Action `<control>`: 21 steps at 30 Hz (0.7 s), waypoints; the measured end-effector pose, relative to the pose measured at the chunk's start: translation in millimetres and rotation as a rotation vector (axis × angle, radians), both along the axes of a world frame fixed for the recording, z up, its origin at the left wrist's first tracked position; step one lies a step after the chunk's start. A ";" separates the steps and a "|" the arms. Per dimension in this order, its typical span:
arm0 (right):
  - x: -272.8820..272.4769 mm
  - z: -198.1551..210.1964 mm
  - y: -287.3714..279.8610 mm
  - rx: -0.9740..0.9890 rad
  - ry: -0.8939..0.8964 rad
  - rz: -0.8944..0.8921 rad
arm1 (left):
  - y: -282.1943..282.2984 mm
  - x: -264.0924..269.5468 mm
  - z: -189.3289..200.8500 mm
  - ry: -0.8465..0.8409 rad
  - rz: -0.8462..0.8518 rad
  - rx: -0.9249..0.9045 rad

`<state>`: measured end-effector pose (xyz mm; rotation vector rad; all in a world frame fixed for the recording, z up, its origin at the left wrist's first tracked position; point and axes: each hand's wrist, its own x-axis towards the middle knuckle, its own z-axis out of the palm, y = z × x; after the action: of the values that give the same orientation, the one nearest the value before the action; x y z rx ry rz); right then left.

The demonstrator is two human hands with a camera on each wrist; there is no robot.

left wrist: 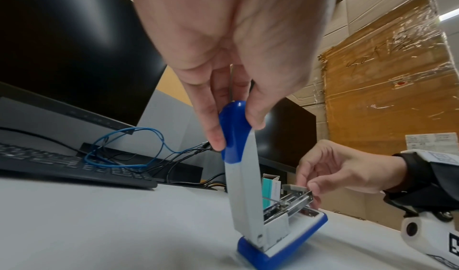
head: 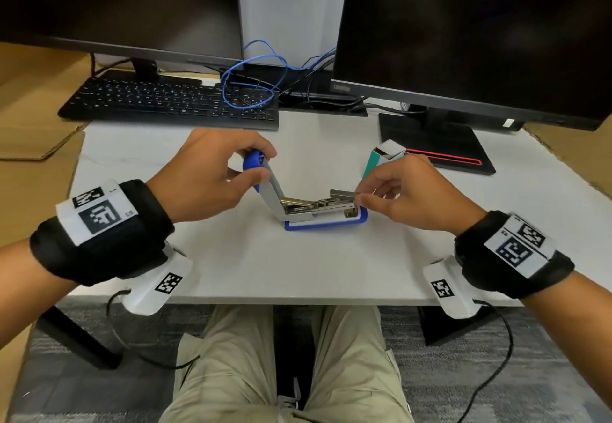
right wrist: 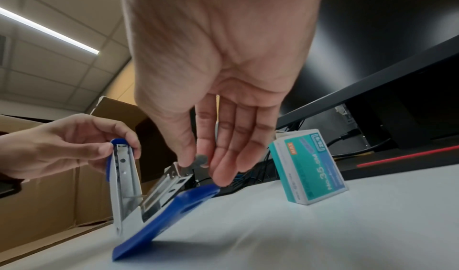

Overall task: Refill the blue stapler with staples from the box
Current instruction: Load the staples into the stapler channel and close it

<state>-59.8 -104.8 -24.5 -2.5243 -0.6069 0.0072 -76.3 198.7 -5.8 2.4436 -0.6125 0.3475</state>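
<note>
On a white desk (head: 205, 267) near the front edge, the stapler (head: 318, 213) lies hinged open. The left hand (head: 212, 177) grasps its raised lid; the right hand (head: 400, 197) pinches a staple strip (head: 342, 194) over it. The box (head: 384, 157) stands just beyond, before two dark monitors (head: 480, 31); cardboard cartons (left wrist: 387, 82) fill the room.

The white table (head: 212, 267) carries the blue stapler (head: 326, 223), staple box (head: 385, 157), keyboard (head: 172, 101) and monitor stand (head: 433, 144).

Beyond my white desk (head: 231, 267) sit two dark monitors (head: 480, 25), a black keyboard (head: 165, 101) and a looped blue cable (head: 251, 71); cardboard boxes (left wrist: 387, 89) stand behind.
</note>
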 end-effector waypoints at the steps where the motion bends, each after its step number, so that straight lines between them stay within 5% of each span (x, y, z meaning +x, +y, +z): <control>1: -0.1 1.0 0.7 -0.001 -0.003 0.002 | -2.3 0.3 0.7 -0.006 -0.008 0.006; 13: -10.4 -7.5 -1.8 -0.159 0.021 0.078 | 14.1 6.1 -2.3 0.098 0.066 0.010; 21: -12.2 -9.0 1.7 -0.183 0.004 0.084 | 35.0 9.2 -29.6 0.296 0.074 0.385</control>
<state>-72.0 -103.1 -33.6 -2.6713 -0.7408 0.1021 -67.0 233.6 -35.4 2.8152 -0.4943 -0.1184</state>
